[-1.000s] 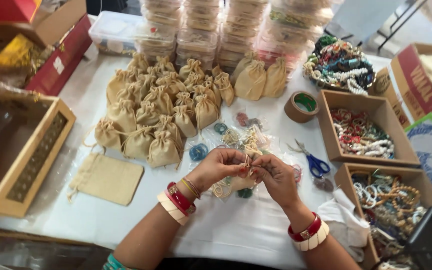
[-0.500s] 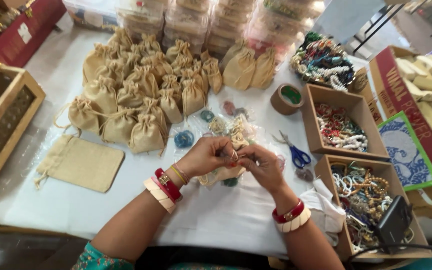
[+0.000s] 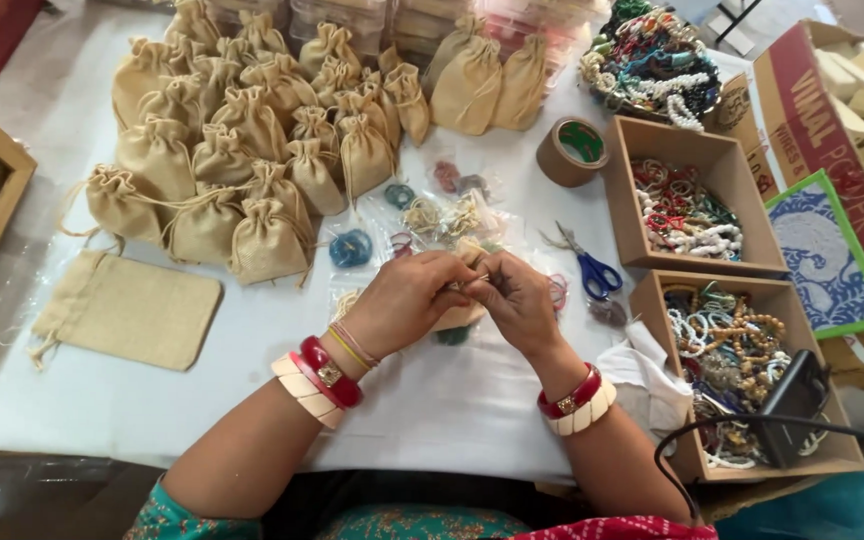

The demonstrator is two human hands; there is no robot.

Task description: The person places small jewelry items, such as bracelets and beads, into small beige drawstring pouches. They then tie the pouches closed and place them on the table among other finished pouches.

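The left hand [image 3: 407,300] and right hand [image 3: 517,300] meet fingertip to fingertip above the desk [image 3: 252,370], both pinching a small burlap pouch [image 3: 464,312] held between them. Just beyond the right hand lie blue scissors [image 3: 589,266]; a flat burlap bag [image 3: 127,310] lies well left of the left hand.

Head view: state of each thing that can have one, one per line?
left hand: pinching a small item, too small to tell what
right hand: pinching the same item
filled pouches: drawn shut, clustered
flat pouch: lying flat, apart from the cluster
scissors: closed, lying on the table
tape roll: lying flat
upper box: open, holds bracelets
lower box: open, holds bracelets
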